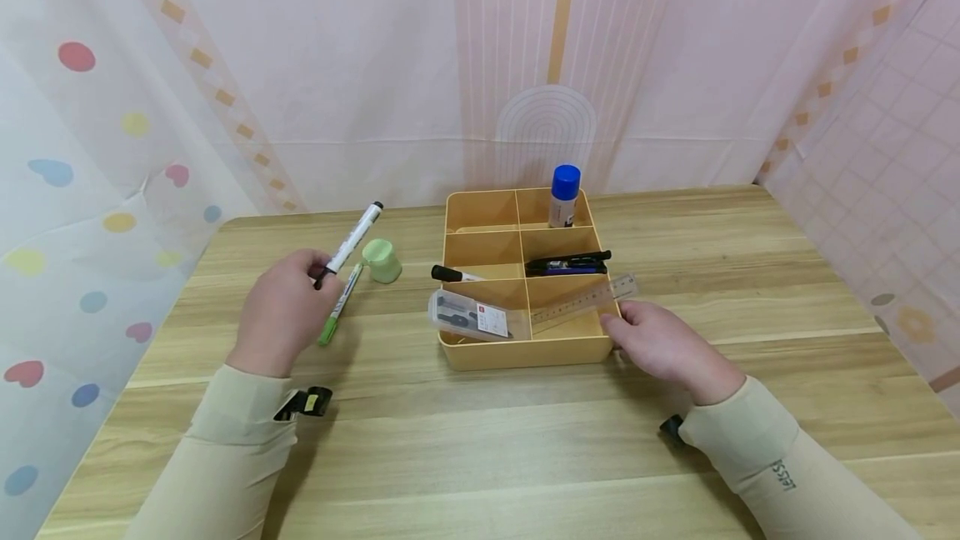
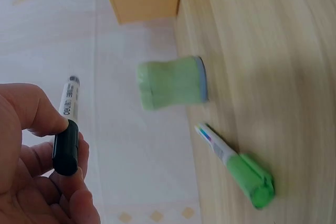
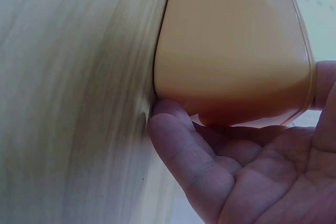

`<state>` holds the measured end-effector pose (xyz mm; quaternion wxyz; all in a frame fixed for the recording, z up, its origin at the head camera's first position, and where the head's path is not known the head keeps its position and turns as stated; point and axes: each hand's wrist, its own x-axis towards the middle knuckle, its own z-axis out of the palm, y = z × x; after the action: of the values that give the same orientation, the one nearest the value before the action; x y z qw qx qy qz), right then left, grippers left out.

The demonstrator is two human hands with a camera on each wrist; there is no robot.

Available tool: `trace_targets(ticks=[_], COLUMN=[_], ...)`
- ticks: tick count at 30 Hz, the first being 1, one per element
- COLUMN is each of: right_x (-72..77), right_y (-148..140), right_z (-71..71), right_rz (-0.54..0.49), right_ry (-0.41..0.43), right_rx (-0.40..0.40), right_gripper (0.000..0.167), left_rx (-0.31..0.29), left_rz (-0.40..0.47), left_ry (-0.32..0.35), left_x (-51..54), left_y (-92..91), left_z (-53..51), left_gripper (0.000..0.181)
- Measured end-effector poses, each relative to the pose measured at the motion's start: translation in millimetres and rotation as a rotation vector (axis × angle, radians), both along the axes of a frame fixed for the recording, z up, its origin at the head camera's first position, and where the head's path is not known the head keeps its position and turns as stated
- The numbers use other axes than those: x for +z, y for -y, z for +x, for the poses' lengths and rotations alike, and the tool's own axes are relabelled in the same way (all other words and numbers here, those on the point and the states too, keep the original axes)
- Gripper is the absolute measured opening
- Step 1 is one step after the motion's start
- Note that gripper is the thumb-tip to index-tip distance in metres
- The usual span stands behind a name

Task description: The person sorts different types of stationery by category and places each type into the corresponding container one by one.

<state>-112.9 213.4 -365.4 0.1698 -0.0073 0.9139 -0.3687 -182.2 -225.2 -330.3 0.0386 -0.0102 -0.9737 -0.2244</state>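
My left hand [image 1: 285, 307] pinches a white marker [image 1: 354, 238] by its black-capped end, above the table; the left wrist view shows the black cap [image 2: 65, 150] between thumb and fingers. Below it on the wood lies a green-capped marker [image 1: 341, 304], beside a small pale green container-like piece [image 1: 383, 262] with a grey-blue base. My right hand [image 1: 660, 344] grips the front right corner of a yellow compartment organizer [image 1: 528, 355], its thumb over the rim and fingers against the outer wall [image 3: 236, 40].
In the organizer are a blue-capped glue bottle [image 1: 566, 194], dark pens [image 1: 566, 265], a black-capped marker [image 1: 453, 274], a clear ruler [image 1: 585, 302] and a clear compass case [image 1: 472, 317]. A patterned curtain [image 1: 360, 65] hangs behind the wooden table [image 1: 480, 440].
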Motion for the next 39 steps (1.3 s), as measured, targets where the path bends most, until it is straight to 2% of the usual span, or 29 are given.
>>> trace_targets(ticks=[4, 15, 31, 39], right_x=[0.7, 0.0, -0.3, 0.7], right_y=[0, -1, 0, 3], right_z=[0.2, 0.2, -0.8, -0.9], right_rz=[0.000, 0.012, 0.002, 0.007], right_ry=[0.001, -0.005, 0.003, -0.017], right_rx=[0.005, 0.003, -0.001, -0.004], right_gripper=[0.044, 0.047, 0.047, 0.037], left_rx=[-0.047, -0.167, -0.246, -0.263], left_rz=[0.014, 0.015, -0.043, -0.062], left_ry=[-0.033, -0.057, -0.085, -0.081], left_x=[3.1, 9.1, 8.9, 8.1], left_y=[-8.7, -31.6, -49.0, -55.2], left_z=[3.1, 7.6, 6.1, 3.8], left_gripper=[0.034, 0.027, 0.028, 0.030])
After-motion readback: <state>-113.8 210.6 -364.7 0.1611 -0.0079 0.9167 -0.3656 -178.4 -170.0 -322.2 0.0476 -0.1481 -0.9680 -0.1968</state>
